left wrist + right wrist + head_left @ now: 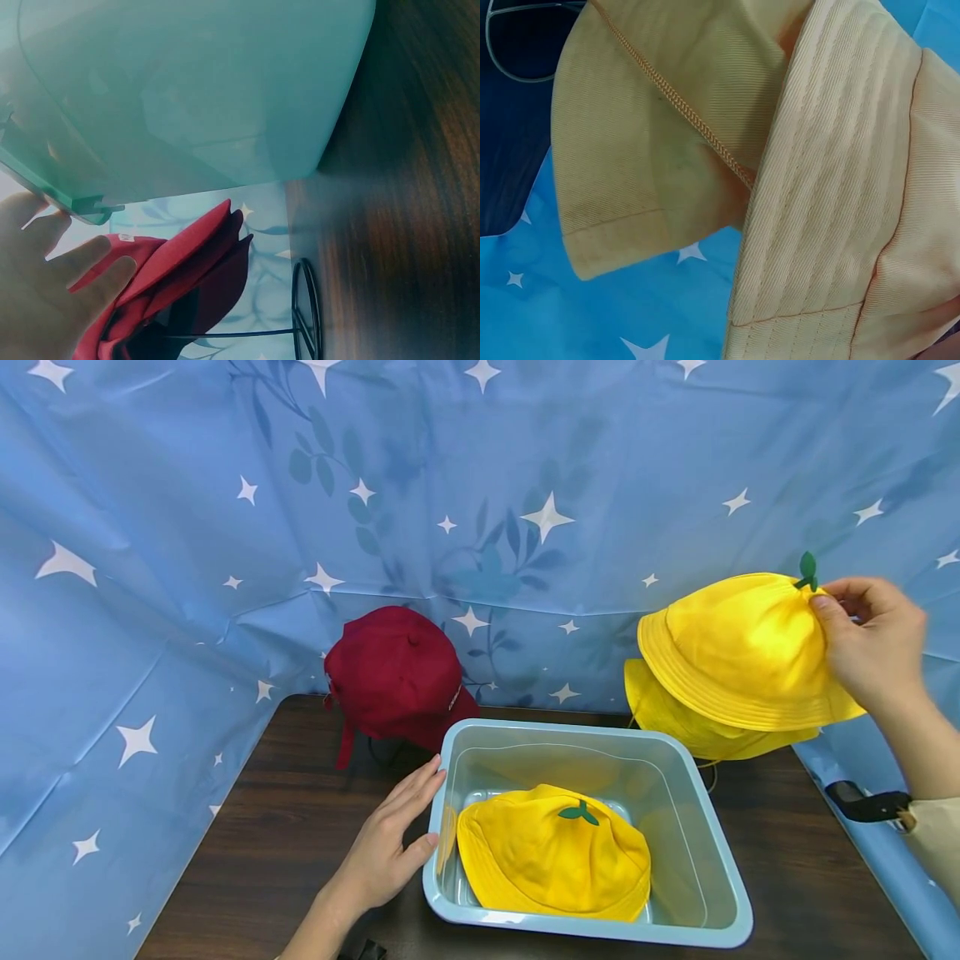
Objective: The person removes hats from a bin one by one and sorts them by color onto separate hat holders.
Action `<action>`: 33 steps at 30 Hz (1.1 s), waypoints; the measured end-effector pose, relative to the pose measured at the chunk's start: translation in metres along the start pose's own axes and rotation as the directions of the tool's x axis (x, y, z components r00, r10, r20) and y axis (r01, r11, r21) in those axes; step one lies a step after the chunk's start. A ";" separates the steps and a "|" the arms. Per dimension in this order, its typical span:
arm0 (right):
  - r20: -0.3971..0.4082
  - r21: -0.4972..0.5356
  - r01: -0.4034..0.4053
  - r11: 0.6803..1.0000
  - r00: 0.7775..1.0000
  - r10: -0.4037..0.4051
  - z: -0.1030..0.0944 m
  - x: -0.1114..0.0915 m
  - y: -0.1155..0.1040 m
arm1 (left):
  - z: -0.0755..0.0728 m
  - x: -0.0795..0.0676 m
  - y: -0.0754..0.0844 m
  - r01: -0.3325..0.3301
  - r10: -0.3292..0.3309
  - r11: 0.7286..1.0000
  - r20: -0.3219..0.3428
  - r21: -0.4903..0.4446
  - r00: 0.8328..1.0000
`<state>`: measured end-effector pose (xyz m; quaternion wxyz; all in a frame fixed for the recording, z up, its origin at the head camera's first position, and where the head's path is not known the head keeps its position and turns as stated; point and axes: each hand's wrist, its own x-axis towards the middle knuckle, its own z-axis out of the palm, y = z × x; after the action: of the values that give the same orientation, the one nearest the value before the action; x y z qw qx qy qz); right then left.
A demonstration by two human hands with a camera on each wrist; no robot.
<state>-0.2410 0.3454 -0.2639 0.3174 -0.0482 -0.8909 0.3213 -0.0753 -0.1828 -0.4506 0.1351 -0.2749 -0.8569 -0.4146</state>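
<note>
My right hand (873, 639) pinches a yellow brimmed hat (742, 652) by its crown, beside the green leaf sprout on top. Below its brim hangs more yellow cloth (652, 697) with a cord; whether this is a separate hat I cannot tell. In the right wrist view, the stitched brim (832, 165) overlaps the lower cloth (630, 165). My left hand (393, 835) rests against the left rim of a light blue plastic bin (708, 835), fingers extended. Inside the bin lies another yellow hat (555, 860) with a green sprout.
A dark red cap (401, 677) sits behind the bin at the left, on a black wire stand (304, 315). The dark wooden table (247, 860) backs onto a blue curtain (187, 568) with white stars. A wire ring (525, 79) shows in the right wrist view.
</note>
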 end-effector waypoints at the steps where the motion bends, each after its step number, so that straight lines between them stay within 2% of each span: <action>1: 0.008 -0.001 -0.005 1.000 1.000 0.005 0.001 0.000 0.001 | 0.000 0.000 0.000 -0.001 0.001 1.000 0.001 0.001 1.000; 14: 0.067 -0.006 -0.029 1.000 0.997 0.030 0.011 -0.004 0.014 | 0.001 0.000 -0.001 -0.009 0.009 1.000 -0.005 -0.001 1.000; 22: 0.113 0.048 -0.037 0.998 0.993 0.032 0.016 -0.007 0.024 | 0.002 -0.001 -0.004 -0.042 0.042 0.999 -0.015 0.012 0.999; 33: 0.111 0.051 -0.032 0.998 0.993 0.026 0.026 -0.012 0.040 | 0.001 0.000 -0.003 -0.036 0.036 0.999 -0.010 0.017 0.999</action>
<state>-0.2521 0.3592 -0.3101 0.2641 -0.0350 -0.8975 0.3514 -0.0766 -0.1833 -0.4531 0.1490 -0.2869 -0.8546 -0.4064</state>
